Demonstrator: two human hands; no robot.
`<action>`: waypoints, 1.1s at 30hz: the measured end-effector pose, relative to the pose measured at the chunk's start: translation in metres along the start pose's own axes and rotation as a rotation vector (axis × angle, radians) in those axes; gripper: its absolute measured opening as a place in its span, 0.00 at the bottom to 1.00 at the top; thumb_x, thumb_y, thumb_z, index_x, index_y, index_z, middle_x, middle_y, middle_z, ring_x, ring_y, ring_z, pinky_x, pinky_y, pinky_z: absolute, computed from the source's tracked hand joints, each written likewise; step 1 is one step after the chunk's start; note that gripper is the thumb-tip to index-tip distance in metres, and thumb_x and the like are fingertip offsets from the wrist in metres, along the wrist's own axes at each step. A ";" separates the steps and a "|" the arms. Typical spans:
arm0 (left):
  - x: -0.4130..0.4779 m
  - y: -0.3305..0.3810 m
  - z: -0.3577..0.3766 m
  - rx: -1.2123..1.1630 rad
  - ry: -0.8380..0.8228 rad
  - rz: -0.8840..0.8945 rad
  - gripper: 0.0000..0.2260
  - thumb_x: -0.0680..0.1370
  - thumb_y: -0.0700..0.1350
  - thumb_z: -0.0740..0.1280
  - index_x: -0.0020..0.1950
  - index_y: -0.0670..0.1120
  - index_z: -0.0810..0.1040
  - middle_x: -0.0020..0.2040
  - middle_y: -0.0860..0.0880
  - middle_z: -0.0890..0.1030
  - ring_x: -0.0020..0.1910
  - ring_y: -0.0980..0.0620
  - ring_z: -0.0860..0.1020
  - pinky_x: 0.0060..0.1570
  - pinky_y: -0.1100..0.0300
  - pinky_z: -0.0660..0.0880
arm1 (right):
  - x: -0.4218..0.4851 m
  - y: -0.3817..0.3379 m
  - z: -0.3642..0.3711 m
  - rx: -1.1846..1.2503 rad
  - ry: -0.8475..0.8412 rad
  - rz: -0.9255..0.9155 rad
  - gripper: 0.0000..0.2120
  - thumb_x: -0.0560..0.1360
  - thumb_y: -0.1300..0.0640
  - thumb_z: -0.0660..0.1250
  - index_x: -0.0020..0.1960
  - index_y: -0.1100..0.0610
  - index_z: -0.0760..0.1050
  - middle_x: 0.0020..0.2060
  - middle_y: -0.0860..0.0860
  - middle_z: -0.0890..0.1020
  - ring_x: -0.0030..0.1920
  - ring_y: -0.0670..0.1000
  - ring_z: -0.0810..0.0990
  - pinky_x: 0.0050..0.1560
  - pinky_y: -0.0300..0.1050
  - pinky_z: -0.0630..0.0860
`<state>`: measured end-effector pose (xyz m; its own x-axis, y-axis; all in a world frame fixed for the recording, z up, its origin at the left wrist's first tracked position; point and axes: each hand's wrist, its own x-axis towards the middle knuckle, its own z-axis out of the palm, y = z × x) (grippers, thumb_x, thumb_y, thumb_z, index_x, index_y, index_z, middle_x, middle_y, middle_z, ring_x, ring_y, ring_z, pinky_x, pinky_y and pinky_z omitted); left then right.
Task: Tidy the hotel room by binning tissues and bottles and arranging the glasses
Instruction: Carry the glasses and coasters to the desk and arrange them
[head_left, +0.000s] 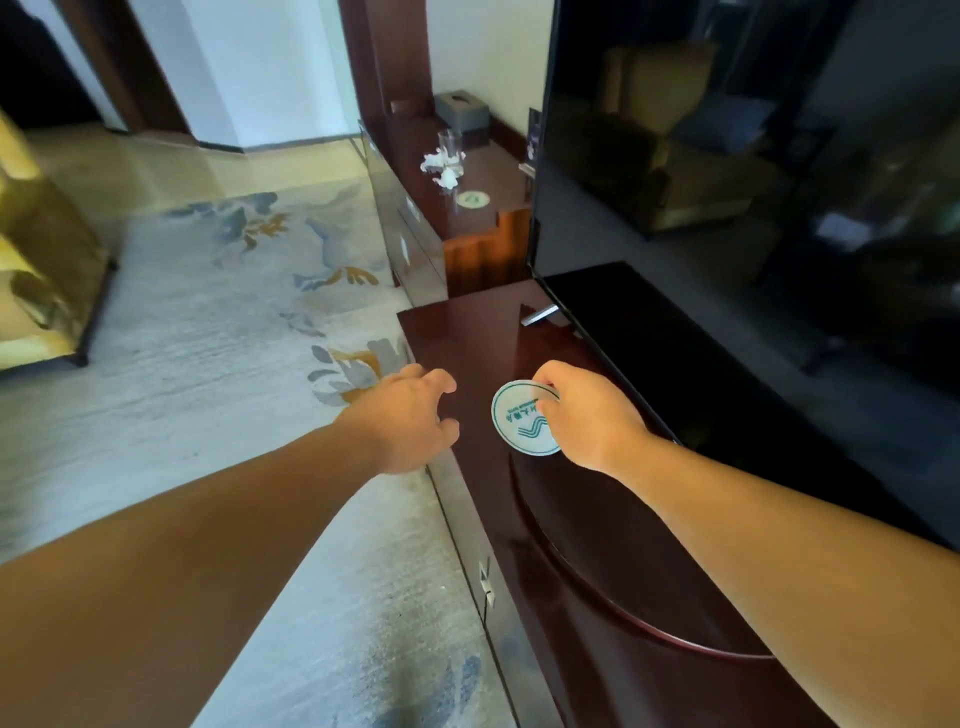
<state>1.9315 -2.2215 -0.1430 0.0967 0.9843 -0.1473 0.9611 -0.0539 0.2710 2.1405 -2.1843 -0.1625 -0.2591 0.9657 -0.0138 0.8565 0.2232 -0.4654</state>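
- Head view: the right hand (587, 415) pinched a round white paper coaster with a teal ring and wave logo (524, 418) at its rim, fingers pressed together, just above the glossy dark red wooden TV cabinet (597, 545).
- The coaster's small teal lettering was too blurred to read.
- The left hand (410, 418) hovered at the cabinet's front edge, fingers spread and curled, holding nothing.
- A large black flat television screen (727, 182) stood just beside the right hand.
- Farther along the cabinet top sat a second round coaster (471, 198), crumpled white tissues (440, 167), a clear drinking glass (450, 148) and a grey tissue box (462, 110).
- A pale floral carpet (208, 338) covered the floor.
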 end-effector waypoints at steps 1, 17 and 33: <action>-0.009 -0.003 -0.012 0.002 0.026 -0.020 0.22 0.77 0.52 0.61 0.71 0.51 0.66 0.68 0.48 0.69 0.66 0.46 0.69 0.61 0.52 0.69 | 0.001 -0.012 -0.005 0.007 0.007 -0.036 0.03 0.78 0.55 0.60 0.46 0.49 0.71 0.42 0.47 0.80 0.44 0.52 0.78 0.40 0.50 0.76; -0.234 -0.167 -0.147 0.061 0.351 -0.489 0.23 0.78 0.53 0.61 0.73 0.52 0.63 0.70 0.48 0.66 0.65 0.45 0.69 0.55 0.54 0.69 | -0.019 -0.294 0.012 -0.010 -0.048 -0.653 0.02 0.78 0.56 0.61 0.47 0.50 0.71 0.43 0.49 0.80 0.45 0.55 0.76 0.42 0.50 0.73; -0.549 -0.389 -0.177 0.042 0.497 -0.894 0.23 0.77 0.52 0.62 0.72 0.51 0.66 0.69 0.46 0.69 0.66 0.44 0.69 0.57 0.53 0.68 | -0.173 -0.649 0.176 0.054 -0.222 -1.120 0.05 0.76 0.57 0.61 0.43 0.48 0.70 0.42 0.47 0.79 0.43 0.52 0.75 0.37 0.44 0.68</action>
<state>1.4588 -2.7110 0.0004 -0.7687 0.6253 0.1346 0.6384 0.7373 0.2208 1.5508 -2.5191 -0.0136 -0.9429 0.1818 0.2792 0.0754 0.9327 -0.3526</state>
